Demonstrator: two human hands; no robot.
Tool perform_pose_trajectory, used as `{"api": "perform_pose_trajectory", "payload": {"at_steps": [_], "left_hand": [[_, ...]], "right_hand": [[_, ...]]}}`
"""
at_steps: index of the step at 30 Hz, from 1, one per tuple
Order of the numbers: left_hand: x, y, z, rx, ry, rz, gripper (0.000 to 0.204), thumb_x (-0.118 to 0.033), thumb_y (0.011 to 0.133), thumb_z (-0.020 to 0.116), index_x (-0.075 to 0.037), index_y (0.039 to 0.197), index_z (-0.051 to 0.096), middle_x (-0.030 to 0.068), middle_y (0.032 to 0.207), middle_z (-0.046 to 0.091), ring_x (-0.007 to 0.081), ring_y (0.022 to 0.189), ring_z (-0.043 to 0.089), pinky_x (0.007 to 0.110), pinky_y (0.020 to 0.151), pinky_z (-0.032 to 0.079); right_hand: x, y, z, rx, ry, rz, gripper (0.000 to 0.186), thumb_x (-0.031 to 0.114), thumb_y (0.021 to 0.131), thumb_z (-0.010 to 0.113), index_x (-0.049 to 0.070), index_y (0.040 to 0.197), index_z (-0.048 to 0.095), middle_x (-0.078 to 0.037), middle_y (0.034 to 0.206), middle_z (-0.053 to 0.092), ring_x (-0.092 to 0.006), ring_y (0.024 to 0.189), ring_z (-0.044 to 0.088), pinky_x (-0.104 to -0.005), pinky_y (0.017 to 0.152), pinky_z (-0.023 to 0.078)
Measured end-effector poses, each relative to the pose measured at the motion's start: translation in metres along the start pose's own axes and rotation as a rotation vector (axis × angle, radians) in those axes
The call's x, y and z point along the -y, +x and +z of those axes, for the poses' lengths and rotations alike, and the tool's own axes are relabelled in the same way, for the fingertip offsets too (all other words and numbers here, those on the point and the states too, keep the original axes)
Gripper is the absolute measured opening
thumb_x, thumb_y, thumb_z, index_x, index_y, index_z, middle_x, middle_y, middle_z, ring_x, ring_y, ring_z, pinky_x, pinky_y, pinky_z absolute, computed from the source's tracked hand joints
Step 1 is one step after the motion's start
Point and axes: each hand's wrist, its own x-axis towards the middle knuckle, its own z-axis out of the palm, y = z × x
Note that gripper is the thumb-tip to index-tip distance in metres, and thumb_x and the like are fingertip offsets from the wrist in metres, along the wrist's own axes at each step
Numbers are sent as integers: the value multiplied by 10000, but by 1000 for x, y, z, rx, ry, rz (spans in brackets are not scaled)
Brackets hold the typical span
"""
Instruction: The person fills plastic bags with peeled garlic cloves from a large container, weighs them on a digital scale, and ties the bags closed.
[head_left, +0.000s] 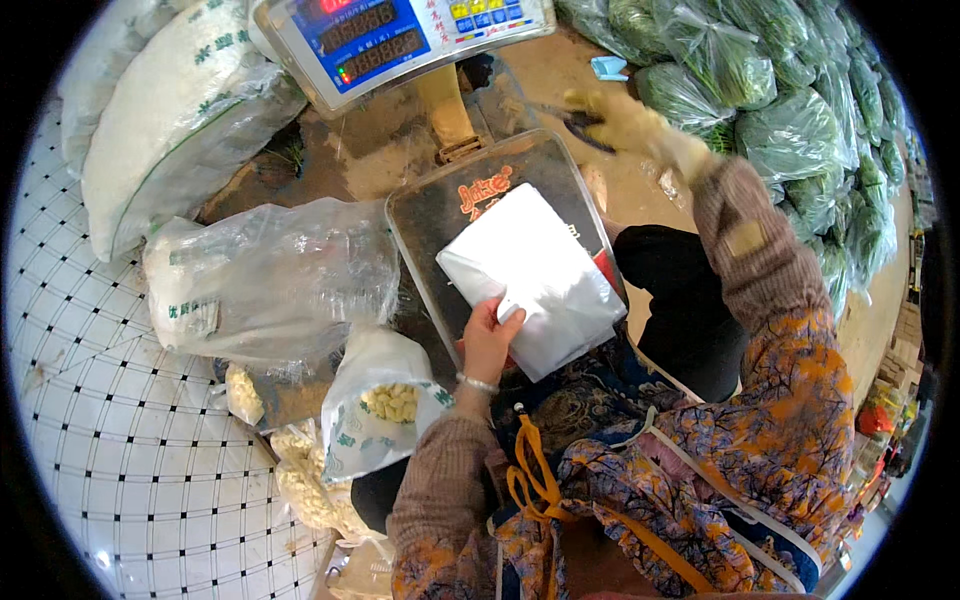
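The weighing platform (pixel 430 210) of an electronic scale sits near the middle of the view, dark-topped and framed by a pale rim, and a flat white plastic stack (pixel 545 285) lies aslant over it, covering much of its centre and right side. At the platform's lower edge, the bare left hand (pixel 488 345) grips the near left side of that stack, its thumb pressed on top and the other fingers mostly hidden. Beyond the platform's upper right corner, the right hand (pixel 612 118), in a yellowish glove, is held out beside a dark object (pixel 585 132); motion blurs it, so I cannot tell whether its fingers are open or closed, or whether they hold that object. Above the platform, on a post, stands the scale's display panel (pixel 385 45). Directly left of the platform lies a large clear plastic bag (pixel 280 275), with a bulging white sack (pixel 165 130) farther off to the upper left. Near the platform's lower left corner, a white bag (pixel 345 370) opens to show pale pieces (pixel 390 402) inside, and a small clear bag (pixel 243 395) of similar bits sits farther left. Well off to the platform's upper right, green bundles in clear bags (pixel 790 130) are heaped together
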Motion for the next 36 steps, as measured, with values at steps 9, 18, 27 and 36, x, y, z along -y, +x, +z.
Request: {"api": "perform_pose_trajectory", "payload": {"at_steps": [9,18,27,36], "left_hand": [[-3,-20,1,-97,-316,-113,255,-30,776,500,-43,1027,454,52,901,515,189,827,508,336,701,466],[4,-41,-26,27,-557,-70,233,-110,783,510,-34,1000,476,96,968,508,241,853,488,387,748,417],[2,-48,-24,-1,-537,-68,247,-140,812,470,-24,1030,454,109,1008,490,242,900,484,390,733,428],[-16,-52,-23,226,-566,0,244,-123,827,449,-5,1040,452,115,997,518,271,906,519,427,792,441]], "right_hand": [[70,-231,97,817,1484,438,319,283,810,517,100,1069,487,-13,689,456,-98,630,463,-220,560,398],[103,-259,140,683,1354,238,377,386,822,459,74,1029,506,-19,769,470,-90,643,457,-207,549,391],[103,-242,173,586,1506,190,388,317,805,534,33,1065,491,-8,729,497,-71,569,461,-164,478,388],[104,-221,170,563,1575,-57,308,245,793,562,45,1021,513,1,704,513,-54,560,472,-161,451,371]]}}
